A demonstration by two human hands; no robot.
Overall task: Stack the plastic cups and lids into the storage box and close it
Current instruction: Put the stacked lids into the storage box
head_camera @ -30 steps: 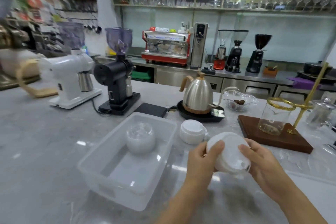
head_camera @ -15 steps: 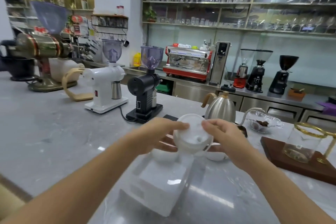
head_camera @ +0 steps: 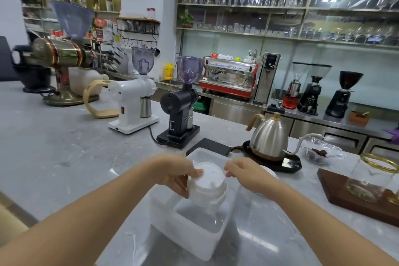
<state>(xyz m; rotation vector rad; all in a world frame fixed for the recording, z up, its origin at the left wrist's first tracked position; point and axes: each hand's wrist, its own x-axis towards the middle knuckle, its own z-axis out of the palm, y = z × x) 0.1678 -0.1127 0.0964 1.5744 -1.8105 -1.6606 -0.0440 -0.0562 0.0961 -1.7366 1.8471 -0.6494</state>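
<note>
A stack of white plastic lids (head_camera: 208,185), domed, with a small raised nub on the flat top face, is held above the middle of the storage box (head_camera: 194,231). The box is translucent white, rectangular and open-topped, and stands near the front edge of the grey marble counter (head_camera: 64,157). The left hand (head_camera: 177,174) grips the stack's left side with curled fingers. The right hand (head_camera: 246,174) hovers just beside the stack's right edge, fingers loosely bent, holding nothing.
</note>
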